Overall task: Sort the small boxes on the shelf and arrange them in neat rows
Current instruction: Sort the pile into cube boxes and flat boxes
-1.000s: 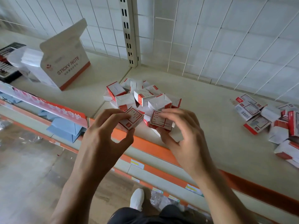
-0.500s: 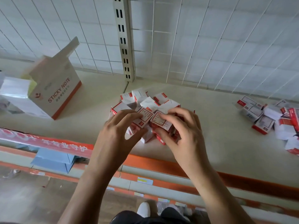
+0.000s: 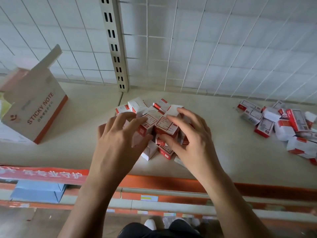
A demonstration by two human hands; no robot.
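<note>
Both hands are now off the front edge of the shelf [image 3: 223, 157] and over the pile [image 3: 137, 103] just before the slotted post [image 3: 114, 48] — left hand [image 3: 118, 141] pinching the left box [image 3: 149, 121], right hand [image 3: 192, 141] gripping the right box [image 3: 165, 125], side by side. This looks like the start of a row; the heap [image 3: 283, 124] right of the post waits.

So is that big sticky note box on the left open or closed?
Open. The sticky note box has its top flap standing raised, leaving the top uncovered.

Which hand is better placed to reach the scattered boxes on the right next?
Likely right: both grip small boxes, but the right hand is nearer the scattered boxes; left hand must cross it.
</note>
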